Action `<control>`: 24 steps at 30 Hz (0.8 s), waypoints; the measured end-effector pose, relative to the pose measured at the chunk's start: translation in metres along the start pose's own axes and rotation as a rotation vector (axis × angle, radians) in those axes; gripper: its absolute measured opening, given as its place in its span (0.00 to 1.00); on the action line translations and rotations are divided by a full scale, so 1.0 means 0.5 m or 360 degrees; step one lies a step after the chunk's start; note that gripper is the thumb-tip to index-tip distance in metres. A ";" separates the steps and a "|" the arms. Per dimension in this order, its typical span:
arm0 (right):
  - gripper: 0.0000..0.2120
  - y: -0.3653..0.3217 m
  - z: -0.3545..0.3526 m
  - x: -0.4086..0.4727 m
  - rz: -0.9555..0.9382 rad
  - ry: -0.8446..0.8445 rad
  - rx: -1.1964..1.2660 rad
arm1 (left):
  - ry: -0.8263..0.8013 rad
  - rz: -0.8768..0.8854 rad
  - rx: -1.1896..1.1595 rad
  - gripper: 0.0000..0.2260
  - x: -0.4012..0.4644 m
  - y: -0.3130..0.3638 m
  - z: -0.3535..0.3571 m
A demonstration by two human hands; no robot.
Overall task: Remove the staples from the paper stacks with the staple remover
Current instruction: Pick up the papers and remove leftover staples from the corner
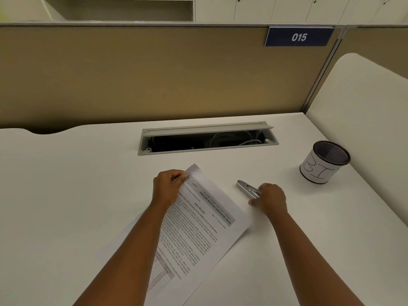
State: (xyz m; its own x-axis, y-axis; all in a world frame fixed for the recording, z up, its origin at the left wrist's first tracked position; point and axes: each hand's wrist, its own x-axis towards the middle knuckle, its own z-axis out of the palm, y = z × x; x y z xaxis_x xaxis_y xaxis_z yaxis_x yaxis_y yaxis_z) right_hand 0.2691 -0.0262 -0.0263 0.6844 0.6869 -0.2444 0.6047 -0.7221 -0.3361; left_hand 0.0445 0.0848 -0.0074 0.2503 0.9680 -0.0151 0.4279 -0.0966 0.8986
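Progress appears early: no staple removal is visible yet. 1 stack of white printed paper sheets point(198, 219) lies diagonally on the white desk surface point(66, 184), its top corner pointing away from the person. The left hand point(167, 186) pinches that top corner between thumb and fingers, lifting it slightly; the staple itself is too small to make out. The flat silver metal staple remover point(248, 188) lies on the desk just right of the stack, apart from the paper. The right hand point(270, 198) has its fingers curled round the near end of the tool, apparently taking hold. A black mesh cup wrapped in a white handwritten label point(324, 162) stands well apart at right. Remaining, by judgement: bring tool to corner, extract staple, discard it.
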 end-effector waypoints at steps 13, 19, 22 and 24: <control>0.17 -0.019 0.001 -0.015 -0.0162 0.0233 0.1518 | -0.0047 0.0011 -0.0009 0.08 0.002 0.000 0.002; 0.15 -0.026 0.015 -0.017 0.0035 0.0137 0.1767 | -0.0051 -0.0001 -0.0048 0.08 -0.003 0.001 0.010; 0.12 -0.026 0.018 -0.017 0.0164 0.0008 0.1934 | -0.0071 0.0013 -0.0040 0.09 -0.004 0.002 0.010; 0.12 -0.026 0.019 -0.017 0.0194 -0.0068 0.2100 | -0.0087 0.0019 -0.0044 0.09 -0.006 0.004 0.010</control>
State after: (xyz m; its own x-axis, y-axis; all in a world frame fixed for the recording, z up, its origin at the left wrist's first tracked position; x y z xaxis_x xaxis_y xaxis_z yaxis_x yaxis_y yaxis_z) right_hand 0.2515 -0.0216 -0.0286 0.6776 0.6434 -0.3563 -0.3231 -0.1748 -0.9301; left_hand 0.0490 0.0806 -0.0079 0.3024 0.9528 -0.0275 0.4005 -0.1008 0.9107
